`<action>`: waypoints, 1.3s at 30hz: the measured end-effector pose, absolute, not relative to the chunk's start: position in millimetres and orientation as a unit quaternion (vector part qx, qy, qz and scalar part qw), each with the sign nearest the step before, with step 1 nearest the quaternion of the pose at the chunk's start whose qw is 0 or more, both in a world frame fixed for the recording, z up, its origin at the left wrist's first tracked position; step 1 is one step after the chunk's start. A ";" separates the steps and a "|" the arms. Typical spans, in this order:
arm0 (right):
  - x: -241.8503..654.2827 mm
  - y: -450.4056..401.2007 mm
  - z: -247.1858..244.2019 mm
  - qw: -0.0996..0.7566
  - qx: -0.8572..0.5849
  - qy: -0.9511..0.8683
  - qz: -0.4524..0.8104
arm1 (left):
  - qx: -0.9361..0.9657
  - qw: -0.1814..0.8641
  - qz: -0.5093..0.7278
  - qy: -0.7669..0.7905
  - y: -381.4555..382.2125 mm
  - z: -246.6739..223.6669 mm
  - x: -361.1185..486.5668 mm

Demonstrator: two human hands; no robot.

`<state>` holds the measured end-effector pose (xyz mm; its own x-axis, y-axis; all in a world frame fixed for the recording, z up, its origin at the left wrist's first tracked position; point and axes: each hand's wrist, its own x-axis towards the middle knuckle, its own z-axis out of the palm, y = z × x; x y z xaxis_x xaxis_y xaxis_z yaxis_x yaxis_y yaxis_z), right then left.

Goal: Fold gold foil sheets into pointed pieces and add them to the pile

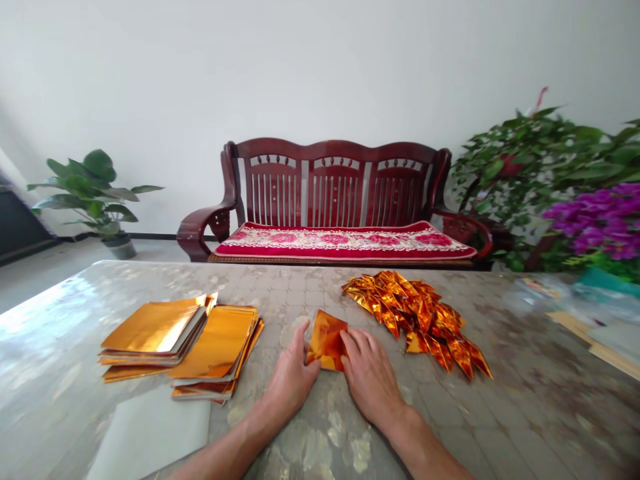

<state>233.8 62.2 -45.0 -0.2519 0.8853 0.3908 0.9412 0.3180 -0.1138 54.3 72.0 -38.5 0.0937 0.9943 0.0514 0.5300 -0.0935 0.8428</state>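
Note:
Between my hands, at the middle of the table, is a piece of shiny gold foil paper (329,339), partly folded with a pointed upper corner. My left hand (294,370) grips its left edge, thumb on the near side and fingers at the far side. My right hand (369,370) holds the right edge, its fingers bent over the paper. Two stacks of flat gold foil sheets lie to the left, one stack (153,327) farther out and another stack (215,343) nearer my left hand. A heap of folded gold foil pieces (420,313) lies beyond my right hand.
A pale sheet (150,433) lies near the front left of the patterned table (280,287). Plastic bags and papers (595,313) sit at the right edge. Behind stand a wooden bench (335,180), a potted plant (100,193) and purple flowers (600,220).

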 end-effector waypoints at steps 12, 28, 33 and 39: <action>226.5 51.5 -45.0 0.435 -0.410 -0.794 0.111 | 0.791 -0.129 0.376 0.465 68.3 -28.3 31.6; 224.9 48.3 -43.8 0.395 -0.417 -0.819 -0.009 | 0.836 -0.131 0.321 0.425 68.1 -34.9 36.1; 223.8 47.3 -39.5 0.321 -0.461 -0.827 -0.005 | 0.840 -0.128 0.340 0.402 66.8 -37.6 36.4; 226.3 57.3 -43.8 0.379 -0.509 -0.753 0.176 | 0.834 -0.076 0.367 0.406 67.6 -35.1 37.2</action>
